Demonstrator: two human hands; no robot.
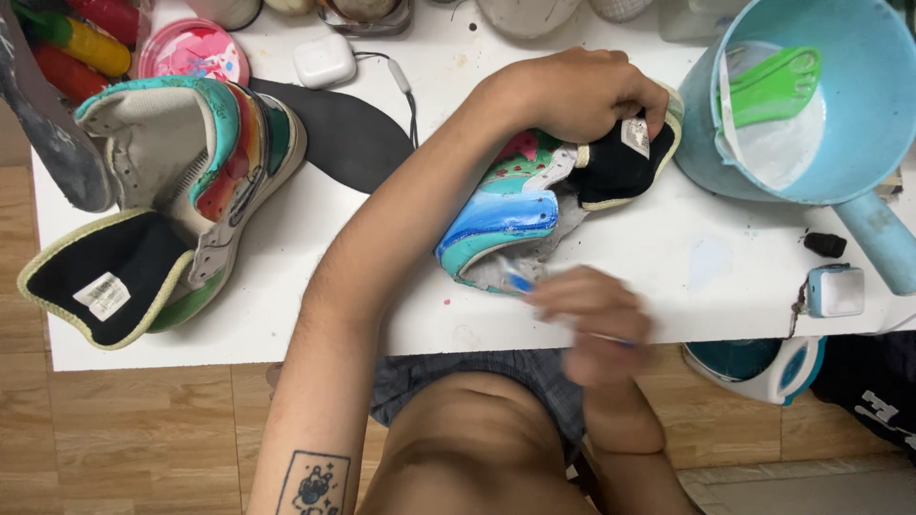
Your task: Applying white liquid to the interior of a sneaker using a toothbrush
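White desk (286, 315) over wood-plank floor, seen from above. Left hand (582, 91) reaches across to mid-desk, fingers clamped on the black tongue/collar of a painted shoe (520, 215) (blue, teal, green w/ red spots), which lies on its side near the front edge, toe toward the person. Right hand (592, 319) at the front edge, blurred; fingers closed round a thin brush (520, 281) w/ blue tip touching the shoe's grey toe area. Second shoe (181, 181), same colours, lies at the left side of desk, black tongue flopped out toward the front left corner. Black insole (348, 133) between the two shoes, nearer the back edge. Blue scoop (840, 114) at right back corner holds whitish liquid and a green tool (778, 86). Small white case (324, 59) w/ cable near back edge; paint bottles (86, 38) at back left corner. White-teal iron (763, 367) on floor below the right front edge.
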